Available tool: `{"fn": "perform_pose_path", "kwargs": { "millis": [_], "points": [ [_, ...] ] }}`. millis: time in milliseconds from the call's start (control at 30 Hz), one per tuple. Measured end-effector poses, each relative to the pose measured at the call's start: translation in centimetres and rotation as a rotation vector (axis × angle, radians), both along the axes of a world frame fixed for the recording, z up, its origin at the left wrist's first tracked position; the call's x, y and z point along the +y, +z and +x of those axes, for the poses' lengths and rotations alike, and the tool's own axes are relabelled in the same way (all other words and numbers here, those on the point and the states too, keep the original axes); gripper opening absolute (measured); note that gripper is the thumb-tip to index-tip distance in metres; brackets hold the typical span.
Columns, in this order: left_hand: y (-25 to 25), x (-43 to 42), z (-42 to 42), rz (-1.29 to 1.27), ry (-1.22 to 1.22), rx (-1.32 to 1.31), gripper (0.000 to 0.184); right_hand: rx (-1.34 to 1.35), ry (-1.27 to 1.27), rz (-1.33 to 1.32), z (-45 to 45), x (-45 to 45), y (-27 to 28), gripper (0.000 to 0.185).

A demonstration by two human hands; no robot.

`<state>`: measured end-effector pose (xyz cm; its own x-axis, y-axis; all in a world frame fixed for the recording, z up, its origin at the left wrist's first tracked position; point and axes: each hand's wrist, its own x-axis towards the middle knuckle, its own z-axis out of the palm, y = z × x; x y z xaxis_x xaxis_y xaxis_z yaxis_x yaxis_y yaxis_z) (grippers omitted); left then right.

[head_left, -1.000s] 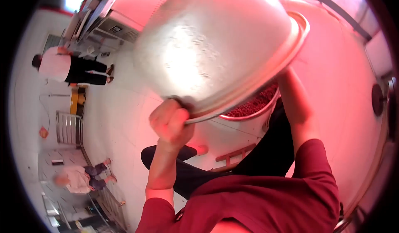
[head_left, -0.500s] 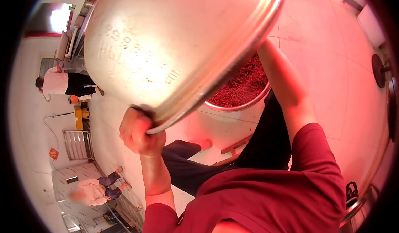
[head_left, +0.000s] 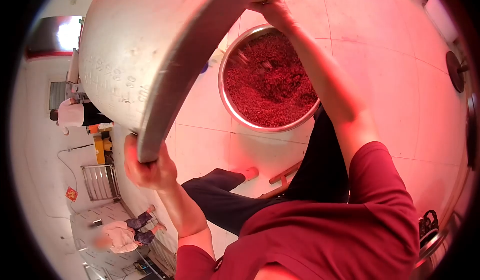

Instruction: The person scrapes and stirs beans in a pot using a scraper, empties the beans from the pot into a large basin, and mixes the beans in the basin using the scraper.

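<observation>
A large silver metal basin (head_left: 125,35) with stamped marks on its outside is held up on its side in front of me. My left hand (head_left: 150,167) is closed around the near end of its rim. At the far part of the rim is my right hand (head_left: 272,7), fingers closed on the edge and partly hidden by the basin. The basin's inside is turned away from view. Below, on the floor, stands a round metal bowl (head_left: 227,97) filled with a dark red, crumbly mass (head_left: 270,85), hollowed in the middle.
A small wooden stool (head_left: 282,180) shows by my legs. At the far left stand two other people, one in a white top (head_left: 71,115) and one in a pale top (head_left: 120,236). A metal rack (head_left: 100,182) leans by the wall. A dark round base (head_left: 455,71) stands at right.
The held basin has swung left and turned more upright, both hands moving with it. The bowl of red crumbly mass, mostly covered before, now shows almost whole.
</observation>
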<state>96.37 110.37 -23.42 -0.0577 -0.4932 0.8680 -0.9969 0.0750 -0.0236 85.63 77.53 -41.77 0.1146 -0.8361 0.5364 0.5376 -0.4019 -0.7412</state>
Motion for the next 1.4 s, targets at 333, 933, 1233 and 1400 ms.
{"fn": "perform_pose_path", "kwargs": {
  "millis": [333, 933, 1233, 1400],
  "points": [
    [-0.8, -1.7, -0.2, 0.001, -0.020, 0.549, 0.024, 0.526, -0.572, -0.069, 1.7, 0.4, -1.9, 0.025],
    [-5.8, 1.2, 8.5, 0.057, 0.192, 1.111, 0.025, 1.168, -0.028, -0.425, 2.5, 4.4, -6.9, 0.029],
    [-12.7, 6.2, 14.3, -0.118, 0.207, 1.494, 0.026, 1.138, 0.334, 0.182, -1.4, 4.5, -5.7, 0.018],
    [-14.9, 8.7, 15.7, -0.086, 0.242, 1.542, 0.022, 1.311, 0.335, 0.351, 0.0, 6.0, -6.0, 0.017]
  ]
}}
